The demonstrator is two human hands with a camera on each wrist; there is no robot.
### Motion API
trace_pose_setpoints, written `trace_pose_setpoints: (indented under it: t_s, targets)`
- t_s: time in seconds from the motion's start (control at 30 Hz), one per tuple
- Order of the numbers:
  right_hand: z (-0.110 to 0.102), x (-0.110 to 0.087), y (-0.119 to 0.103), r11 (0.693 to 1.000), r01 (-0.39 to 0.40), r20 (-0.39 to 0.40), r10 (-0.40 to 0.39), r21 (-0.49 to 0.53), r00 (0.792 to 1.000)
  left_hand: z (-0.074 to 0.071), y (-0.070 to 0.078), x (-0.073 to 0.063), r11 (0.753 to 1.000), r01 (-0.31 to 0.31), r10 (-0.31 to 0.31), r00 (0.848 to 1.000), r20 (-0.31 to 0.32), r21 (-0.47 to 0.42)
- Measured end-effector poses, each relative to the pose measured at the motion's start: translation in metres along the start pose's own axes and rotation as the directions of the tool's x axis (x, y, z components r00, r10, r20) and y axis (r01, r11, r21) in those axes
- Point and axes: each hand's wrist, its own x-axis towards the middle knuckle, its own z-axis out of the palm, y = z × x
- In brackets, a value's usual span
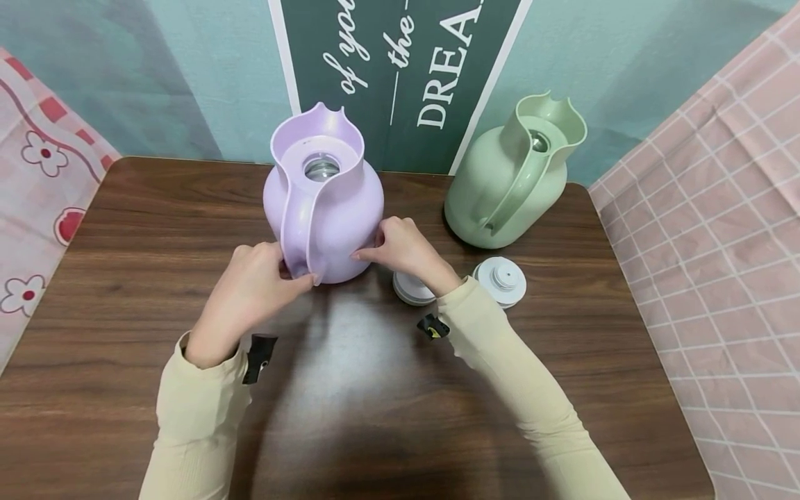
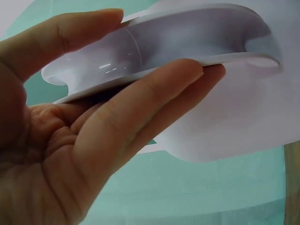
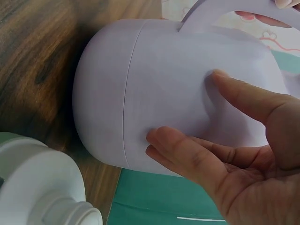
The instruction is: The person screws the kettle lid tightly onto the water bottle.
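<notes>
A lilac thermos jug (image 1: pixel 350 229) stands upright on the wooden table, its mouth uncovered and showing a shiny metal inside. My left hand (image 1: pixel 246 288) holds its handle (image 2: pixel 178 40), thumb on one side and fingers on the other. On the jug's right side rest the fingertips and thumb of my right hand (image 1: pixel 403 246), spread and only lightly bent, as the right wrist view (image 3: pixel 234 154) shows. Just under my right wrist lies a white round stopper (image 1: pixel 412 290), partly hidden. Another white stopper (image 1: pixel 502 280) lies farther right.
A green thermos jug (image 1: pixel 494 187), also uncovered, stands at the back right. Behind the table (image 1: pixel 375 417) hangs a teal cloth with a dark lettered panel (image 1: pixel 400 62). A pink checked cloth (image 1: pixel 719 229) borders the right side, a flowered one (image 1: pixel 44 187) the left.
</notes>
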Motion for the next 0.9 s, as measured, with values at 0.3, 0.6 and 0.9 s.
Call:
trace_pose_setpoints:
  t_s: [0.3,0.6,0.9]
  targets:
    - [0.002,-0.005,-0.003,1.000,0.009,0.024,-0.009,-0.012,1.000,0.005,0.002,-0.009,1.000,-0.022,0.023,0.999,-0.031,0.014]
    - [0.005,-0.012,-0.007,0.999,0.038,0.022,-0.037,-0.026,0.999,0.006,0.003,-0.020,0.999,-0.037,0.038,0.998,-0.054,0.015]
    - [0.008,-0.018,-0.009,0.999,0.037,0.028,-0.037,-0.012,0.999,0.004,0.000,-0.026,0.998,-0.060,0.060,0.997,-0.053,0.015]
